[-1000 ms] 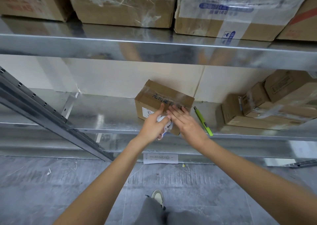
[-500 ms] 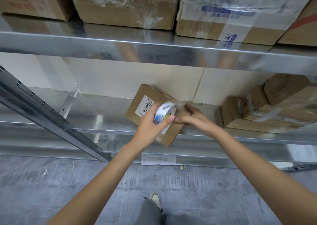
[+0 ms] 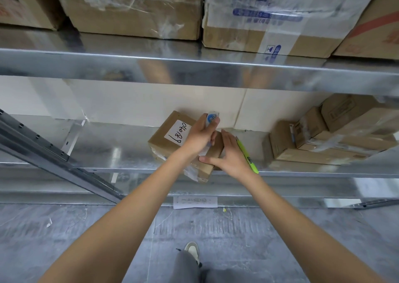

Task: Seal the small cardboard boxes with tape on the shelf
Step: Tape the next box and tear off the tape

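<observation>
**Fingers on tape and box at a metal shelf**

Fingers [image 3: 212, 122] of the left hand [image 3: 199, 138] curl round a roll of tape [image 3: 212, 116], holding it above the far end of a small cardboard box. Beside it, the right hand [image 3: 228, 156] lies spread and flat, its straight fingers pressed against the right side of the same box and its thumb stretched out across the near corner.

From largest to smallest: a shiny metal shelf [image 3: 112, 153] runs the full width of the view, with a second level above it. Big cartons [image 3: 133, 8] wrapped in clear film and tape fill that upper level. A grey slanted metal rail [image 3: 54, 155] crosses the left side in front of the shelf. To the right on the lower level, well apart from the hands, sits a pile of small boxes [image 3: 323, 142], stacked and partly under clear film.

The small cardboard box [image 3: 168, 140] being handled lies at the front edge of the lower level, turned at an angle, its near corner hanging past the lip. A white label [image 3: 178, 132] with handwritten digits faces up on it. Just beside the right hand lies a yellow-green marker [image 3: 248, 156]. Below, a paper tag [image 3: 195, 202] is stuck on the front of the frame.
</observation>
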A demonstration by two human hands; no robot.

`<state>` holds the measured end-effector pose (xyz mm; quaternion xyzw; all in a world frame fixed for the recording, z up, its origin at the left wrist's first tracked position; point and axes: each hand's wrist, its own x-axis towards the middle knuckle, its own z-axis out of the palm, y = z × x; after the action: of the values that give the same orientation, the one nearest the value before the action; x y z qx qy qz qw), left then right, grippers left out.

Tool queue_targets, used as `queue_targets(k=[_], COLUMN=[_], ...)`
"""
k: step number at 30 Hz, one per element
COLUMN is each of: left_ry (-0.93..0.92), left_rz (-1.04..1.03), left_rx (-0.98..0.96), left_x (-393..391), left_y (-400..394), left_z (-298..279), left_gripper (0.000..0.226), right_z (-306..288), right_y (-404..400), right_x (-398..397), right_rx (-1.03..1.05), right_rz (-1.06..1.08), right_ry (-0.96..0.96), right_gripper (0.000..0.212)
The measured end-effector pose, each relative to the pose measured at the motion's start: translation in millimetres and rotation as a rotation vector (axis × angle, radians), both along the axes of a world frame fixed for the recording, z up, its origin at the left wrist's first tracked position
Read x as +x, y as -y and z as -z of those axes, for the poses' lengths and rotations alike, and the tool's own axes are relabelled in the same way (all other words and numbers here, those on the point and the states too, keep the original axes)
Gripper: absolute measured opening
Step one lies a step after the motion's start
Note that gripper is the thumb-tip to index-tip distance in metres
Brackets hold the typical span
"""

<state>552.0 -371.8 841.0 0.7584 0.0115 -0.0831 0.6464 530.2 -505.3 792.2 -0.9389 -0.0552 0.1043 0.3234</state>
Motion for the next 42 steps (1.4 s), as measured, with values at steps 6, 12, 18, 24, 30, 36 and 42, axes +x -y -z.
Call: queue_targets(k=[6, 12, 18, 24, 30, 36, 42], left_ry=[-0.075, -0.138, -0.060, -0.056, -0.064, -0.143, -0.284], left_rz=[-0.006, -0.016, 0.012, 0.090, 0.017, 0.148, 0.151], left_rx=[0.103, 0.073, 0.078, 0.139, 0.377, 0.659, 0.536], left_x=[-3.9, -13.3, -16.1, -42.3, -68.9, -62.2, -67.2], left_y=[-8.6, -23.3, -19.9, -26.4, -46.5, -41.8, -44.8], left_z=[-8.4, -11.1, -12.8, -8.6, -11.0, -21.8, -19.0], left_gripper=[0.028, 0.025, 0.025, 0.019, 0.037, 0.055, 0.049], right_z=[-1.3, -12.5, -21.2, -24.9, -26.8, -32.3, -32.2], right_y=[5.8, -4.8, -10.8, -11.6, -13.4, -14.4, -15.6], right_x=[1.1, 1.7, 6.7, 6.2, 4.1, 4.0, 3.5], right_rx=[-0.287, -0.405, -0.406, -0.475, -0.542, -0.568, -0.569], right_rz=[-0.012, -0.099, -0.213, -0.212, -0.217, -0.224, -0.214], right_ry=[0.027, 0.000, -0.125, -0.114, -0.103, -0.117, -0.120], right_gripper=[0.126, 0.125, 0.148, 0.147, 0.147, 0.145, 0.147])
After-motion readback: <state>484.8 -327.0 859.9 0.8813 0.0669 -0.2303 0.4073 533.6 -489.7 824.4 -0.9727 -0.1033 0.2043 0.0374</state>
